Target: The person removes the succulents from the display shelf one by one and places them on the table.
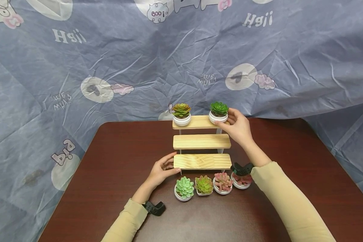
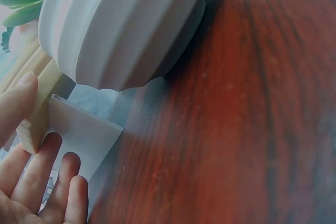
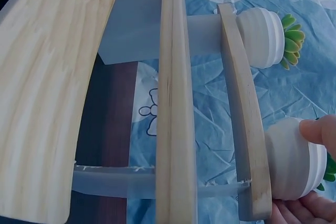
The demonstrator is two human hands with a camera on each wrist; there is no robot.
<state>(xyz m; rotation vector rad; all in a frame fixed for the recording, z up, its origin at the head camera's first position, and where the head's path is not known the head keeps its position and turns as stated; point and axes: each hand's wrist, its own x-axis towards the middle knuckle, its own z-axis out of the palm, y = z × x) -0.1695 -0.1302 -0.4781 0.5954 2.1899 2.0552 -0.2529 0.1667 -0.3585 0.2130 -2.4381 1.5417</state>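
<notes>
A wooden three-tier plant stand [image 1: 202, 161] stands on the dark table. My left hand [image 1: 160, 171] grips the left end of its lowest board, thumb above and fingertips against the lower edge in the left wrist view. On the top board, at the right end, sits a dark green succulent in a white pot [image 1: 218, 116]. My right hand [image 1: 239, 128] holds that pot from the right side, thumb in front; the right wrist view shows the pot [image 3: 294, 158] upon the board. At the top board's left end stands a brownish-green potted succulent [image 1: 181, 116], untouched.
Several potted succulents line up before the stand: a pale green one [image 1: 184, 188], a yellow-green one [image 1: 204, 185] and pink ones [image 1: 223, 183], the rightmost partly behind the right wrist strap [image 1: 242, 169]. A printed blue cloth [image 1: 157, 60] hangs behind the table [image 1: 124, 144].
</notes>
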